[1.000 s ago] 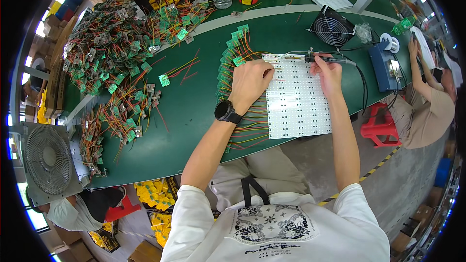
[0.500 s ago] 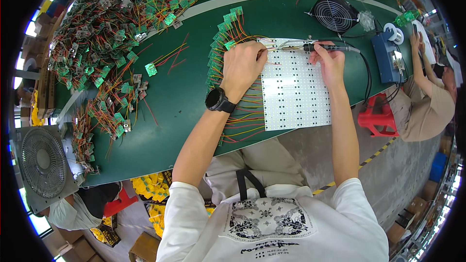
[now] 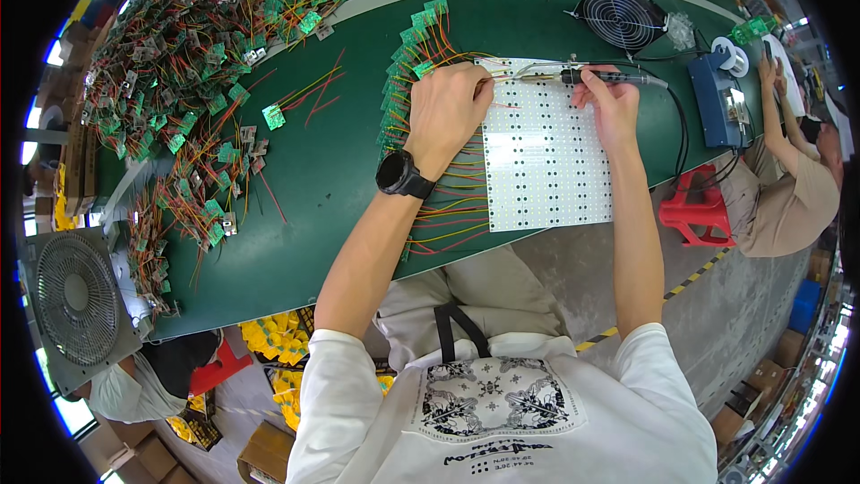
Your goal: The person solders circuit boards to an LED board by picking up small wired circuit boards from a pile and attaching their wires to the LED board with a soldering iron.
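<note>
A white LED panel point(image 3: 546, 166), dotted with rows of small dark spots, lies on the green table in front of me. My right hand point(image 3: 613, 108) grips a soldering iron point(image 3: 587, 77) by its black handle, its metal tip pointing left over the panel's far edge. At the panel's far left corner, my left hand point(image 3: 448, 108) is closed in a pinch on a thin wire, partly hidden by the fingers. A row of small green circuit boards point(image 3: 394, 99) stretches along the panel's left side, with red and yellow wires point(image 3: 452, 211) running to the panel's edge.
A large heap of wired circuit boards point(image 3: 161, 63) covers the table's left end. Far right stand a black fan point(image 3: 618, 18), a blue soldering station point(image 3: 714, 99) and a solder spool point(image 3: 730, 58). Another person point(image 3: 788, 188) sits at right, near a red stool point(image 3: 697, 211).
The whole scene sits slightly higher in the picture. Both hands, the soldering iron and the panel keep nearly the same places relative to each other.
</note>
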The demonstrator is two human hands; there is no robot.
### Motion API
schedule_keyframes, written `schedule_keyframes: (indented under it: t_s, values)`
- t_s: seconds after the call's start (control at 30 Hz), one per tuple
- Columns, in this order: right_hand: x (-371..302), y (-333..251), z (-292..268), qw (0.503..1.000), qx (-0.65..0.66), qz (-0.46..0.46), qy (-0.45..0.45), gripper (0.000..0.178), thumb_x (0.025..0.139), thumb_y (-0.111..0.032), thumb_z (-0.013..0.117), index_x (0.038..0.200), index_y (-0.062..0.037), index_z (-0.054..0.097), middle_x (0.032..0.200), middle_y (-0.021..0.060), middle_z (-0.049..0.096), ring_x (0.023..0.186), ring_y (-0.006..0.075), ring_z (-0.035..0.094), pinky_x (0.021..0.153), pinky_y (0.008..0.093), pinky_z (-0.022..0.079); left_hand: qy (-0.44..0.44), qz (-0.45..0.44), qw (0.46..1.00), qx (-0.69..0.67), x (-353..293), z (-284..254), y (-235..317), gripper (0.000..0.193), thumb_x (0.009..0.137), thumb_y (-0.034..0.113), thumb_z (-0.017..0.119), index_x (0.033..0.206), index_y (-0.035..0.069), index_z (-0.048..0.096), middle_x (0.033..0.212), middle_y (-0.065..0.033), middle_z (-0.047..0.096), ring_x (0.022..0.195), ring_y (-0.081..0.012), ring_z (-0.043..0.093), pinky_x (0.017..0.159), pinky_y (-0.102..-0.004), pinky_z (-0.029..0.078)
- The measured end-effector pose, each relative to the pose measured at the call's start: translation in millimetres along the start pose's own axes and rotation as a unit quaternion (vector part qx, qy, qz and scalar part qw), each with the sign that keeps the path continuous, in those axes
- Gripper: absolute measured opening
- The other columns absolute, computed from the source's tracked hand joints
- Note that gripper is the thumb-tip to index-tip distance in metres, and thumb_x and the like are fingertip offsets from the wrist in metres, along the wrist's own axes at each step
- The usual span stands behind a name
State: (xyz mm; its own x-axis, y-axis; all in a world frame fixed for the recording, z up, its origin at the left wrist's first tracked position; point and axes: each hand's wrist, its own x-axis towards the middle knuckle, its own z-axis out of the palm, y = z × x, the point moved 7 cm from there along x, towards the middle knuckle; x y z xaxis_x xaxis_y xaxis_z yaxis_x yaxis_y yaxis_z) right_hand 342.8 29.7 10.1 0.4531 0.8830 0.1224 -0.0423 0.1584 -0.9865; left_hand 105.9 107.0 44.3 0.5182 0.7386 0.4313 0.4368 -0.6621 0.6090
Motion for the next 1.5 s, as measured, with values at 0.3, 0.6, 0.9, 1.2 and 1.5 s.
schedule_keyframes:
  t_s: [0.3,0.6,0.9,1.2,1.5]
  values:
    - [0,-2,1,1.000,-0.001,-0.001,0.006,0.018,0.087,-0.006,0.067,0.098,0.0068,0.062,0.073,0.0123,0.065,0.059,0.0172,0.062,0.054,0.0265,0.047,-0.004,-0.006,1.000,0.006,0,1,-1,0.015,0.082,0.015,0.065,0.087,0.002,0.071,0.080,-0.0115,0.069,0.072,-0.0327,0.065,0.063,-0.0393,0.051]
    - [-1,-4,-8,0.996,0.043,-0.057,0.046,0.016,0.086,-0.004,0.066,0.098,0.0068,0.062,0.070,0.0127,0.064,0.055,0.0181,0.060,0.051,0.0266,0.045,-0.011,-0.007,1.000,0.017,0,0,-1,0.015,0.082,0.015,0.065,0.089,0.003,0.070,0.084,-0.0102,0.068,0.073,-0.0320,0.065,0.064,-0.0390,0.051]
    - [8,8,-13,0.995,0.092,0.043,0.023,0.019,0.088,-0.009,0.067,0.101,0.0045,0.063,0.073,0.0118,0.065,0.056,0.0176,0.060,0.052,0.0267,0.045,-0.085,0.014,0.990,-0.115,2,3,7,0.016,0.090,0.018,0.061,0.093,0.003,0.068,0.090,-0.0104,0.065,0.072,-0.0299,0.063,0.064,-0.0368,0.049]
    - [-1,7,-14,0.998,0.047,0.023,0.016,0.017,0.087,-0.006,0.066,0.101,0.0050,0.063,0.076,0.0121,0.066,0.059,0.0184,0.062,0.055,0.0269,0.046,-0.024,0.082,0.996,0.009,-2,-3,9,0.015,0.087,0.017,0.063,0.087,0.002,0.067,0.087,-0.0098,0.062,0.074,-0.0327,0.063,0.064,-0.0404,0.050]
    - [-2,2,-8,0.999,0.025,-0.004,-0.019,0.018,0.087,-0.004,0.066,0.101,0.0060,0.063,0.075,0.0134,0.065,0.059,0.0185,0.062,0.053,0.0279,0.047,-0.013,0.071,0.997,0.035,-1,1,4,0.015,0.086,0.017,0.065,0.085,0.002,0.068,0.086,-0.0086,0.063,0.073,-0.0319,0.063,0.062,-0.0400,0.050]
